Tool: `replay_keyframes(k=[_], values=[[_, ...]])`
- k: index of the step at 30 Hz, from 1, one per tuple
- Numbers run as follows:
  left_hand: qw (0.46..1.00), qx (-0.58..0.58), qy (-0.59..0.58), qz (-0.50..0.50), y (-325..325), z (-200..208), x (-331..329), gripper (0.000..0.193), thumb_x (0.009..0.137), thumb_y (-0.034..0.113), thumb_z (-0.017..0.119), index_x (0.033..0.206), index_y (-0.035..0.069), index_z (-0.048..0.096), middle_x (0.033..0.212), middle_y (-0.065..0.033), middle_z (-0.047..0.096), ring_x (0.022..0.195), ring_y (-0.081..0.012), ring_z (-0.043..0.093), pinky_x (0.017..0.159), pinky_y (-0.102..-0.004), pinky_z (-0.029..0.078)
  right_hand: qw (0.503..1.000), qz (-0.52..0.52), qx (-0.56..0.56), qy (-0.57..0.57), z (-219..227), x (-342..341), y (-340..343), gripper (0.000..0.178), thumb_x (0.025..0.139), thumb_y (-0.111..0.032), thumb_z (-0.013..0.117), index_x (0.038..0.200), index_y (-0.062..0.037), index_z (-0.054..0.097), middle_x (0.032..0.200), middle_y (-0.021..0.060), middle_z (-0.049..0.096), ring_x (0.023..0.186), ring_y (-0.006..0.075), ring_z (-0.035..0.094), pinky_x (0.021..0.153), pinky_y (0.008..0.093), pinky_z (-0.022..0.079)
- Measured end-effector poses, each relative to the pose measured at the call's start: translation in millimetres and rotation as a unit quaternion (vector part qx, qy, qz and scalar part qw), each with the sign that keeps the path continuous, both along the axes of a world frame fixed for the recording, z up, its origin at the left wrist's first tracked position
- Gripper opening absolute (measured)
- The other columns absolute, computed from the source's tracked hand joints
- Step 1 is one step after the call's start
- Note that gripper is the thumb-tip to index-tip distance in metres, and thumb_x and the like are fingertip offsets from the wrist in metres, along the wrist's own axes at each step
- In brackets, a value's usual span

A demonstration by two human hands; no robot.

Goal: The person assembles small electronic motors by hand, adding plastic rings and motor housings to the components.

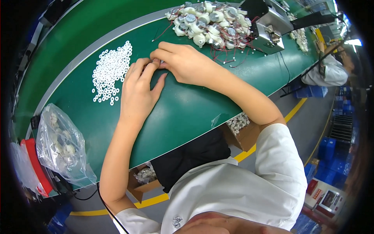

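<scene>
Over the green tabletop [183, 113], my left hand [137, 87] and my right hand [185, 64] meet at their fingertips. The left fingers curl inward beside a spread of small white rings [111, 70], with the thumb held apart. My right fingers are bent and pinched together against the left fingertips. A small pale bit shows where they meet, too covered to name. Beyond my right hand lies a heap of small round motors [212, 25] with white plastic parts and thin red and dark wires.
A metal bench device [269, 37] with a black handle stands at the far right. A clear plastic bag [62, 144] of white parts lies at left, near a red-edged bin [36, 167]. Cardboard boxes [247, 140] sit below the table edge. Another person's sleeve [327, 72] shows farther right.
</scene>
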State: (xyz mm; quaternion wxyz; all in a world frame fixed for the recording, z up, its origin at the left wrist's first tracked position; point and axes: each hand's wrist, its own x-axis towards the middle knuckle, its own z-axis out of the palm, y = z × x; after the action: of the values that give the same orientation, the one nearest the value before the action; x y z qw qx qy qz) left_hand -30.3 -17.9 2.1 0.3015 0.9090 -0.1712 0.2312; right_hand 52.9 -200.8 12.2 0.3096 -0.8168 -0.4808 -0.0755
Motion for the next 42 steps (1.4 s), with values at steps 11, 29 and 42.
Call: replay_keyframes(k=[11, 29, 42], values=[[1.0, -0.015, -0.008, -0.006, -3, 1, 4, 0.039, 0.079, 0.004, 0.086, 0.114, -0.001, 0.071, 0.112, -0.015, 0.069, 0.101, -0.0335, 0.069, 0.089, -0.0405, 0.056, 0.995, 0.02, 0.038, 0.085, -3, 14, -4, 0.018, 0.092, -0.004, 0.072, 0.109, -0.001, 0.068, 0.099, 0.0127, 0.071, 0.089, 0.0334, 0.07, 0.078, 0.0426, 0.057], [0.998, -0.037, -0.004, -0.053, 12, -9, 15, 0.046, 0.081, 0.008, 0.086, 0.123, 0.007, 0.07, 0.104, -0.0105, 0.062, 0.094, -0.0308, 0.064, 0.081, -0.0422, 0.055, 0.987, 0.015, 0.044, 0.154, -9, 21, -7, 0.017, 0.099, -0.009, 0.071, 0.116, -0.0035, 0.069, 0.093, 0.0072, 0.067, 0.078, 0.017, 0.059, 0.072, 0.0312, 0.051], [0.998, -0.032, -0.027, -0.054, 11, -9, 14, 0.038, 0.079, 0.006, 0.087, 0.114, 0.005, 0.071, 0.103, -0.0089, 0.064, 0.095, -0.0297, 0.065, 0.083, -0.0419, 0.055, 0.998, 0.035, 0.051, 0.027, -5, 11, -3, 0.02, 0.092, -0.002, 0.072, 0.111, -0.0041, 0.068, 0.098, 0.0121, 0.066, 0.086, 0.0304, 0.069, 0.076, 0.0396, 0.057]])
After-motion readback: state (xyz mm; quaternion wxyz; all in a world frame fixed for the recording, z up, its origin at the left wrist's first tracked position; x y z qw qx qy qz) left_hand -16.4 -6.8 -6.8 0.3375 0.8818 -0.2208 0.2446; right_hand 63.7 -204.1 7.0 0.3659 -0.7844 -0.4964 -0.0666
